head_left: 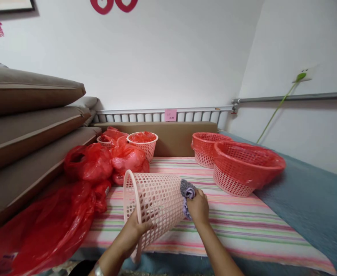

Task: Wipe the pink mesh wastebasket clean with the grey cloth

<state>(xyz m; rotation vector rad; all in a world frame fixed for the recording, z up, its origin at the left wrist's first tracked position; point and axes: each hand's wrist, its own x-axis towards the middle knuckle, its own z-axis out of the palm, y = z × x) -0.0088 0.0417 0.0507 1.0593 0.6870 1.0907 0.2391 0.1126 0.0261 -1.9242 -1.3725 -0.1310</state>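
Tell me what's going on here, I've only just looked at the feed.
A person's left grip holds a pale pink basket near its rim; the basket is tipped on its side, open end to the left. The right grip holds a grey-and-purple cloth against the base end. Crumpled red plastic bags lie at the left, and two baskets with red plastic over their rims stand at the right on a striped sheet.

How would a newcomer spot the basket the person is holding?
Find the striped cover. Over it, the left hand holds a pale pink basket while the right hand presses a grey-purple cloth to its narrow end. Unlike the upright, red-lined baskets nearby, this one is tipped sideways, unlined.
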